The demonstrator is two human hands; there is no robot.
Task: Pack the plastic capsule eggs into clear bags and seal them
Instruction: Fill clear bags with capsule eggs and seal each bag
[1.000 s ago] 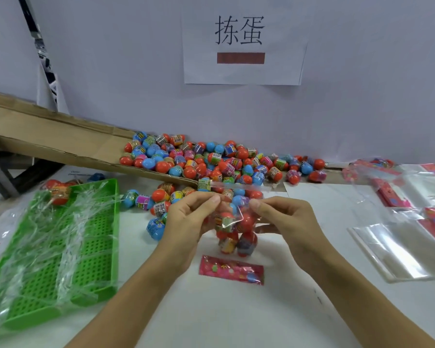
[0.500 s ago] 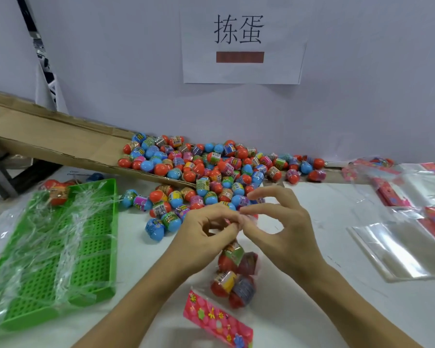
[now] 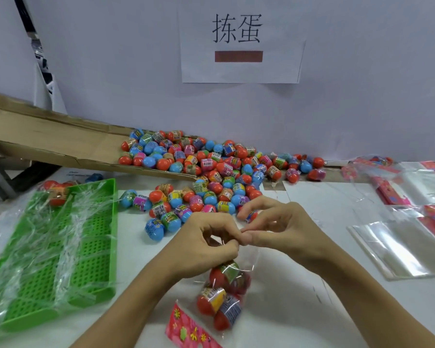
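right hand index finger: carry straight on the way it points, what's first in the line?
The right hand has its index finger pointing left and slightly away, at the loose eggs on the table. Likely first is the pink-banded egg at the pile's near edge, though depth is unclear.

White paper sign (image 3: 240, 43) on wall: "拣蛋", red bar beneath; egg labels unreadable

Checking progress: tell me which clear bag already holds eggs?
The bag pinched by both hands, left and right; the bags stacked at right lie flat, without eggs.
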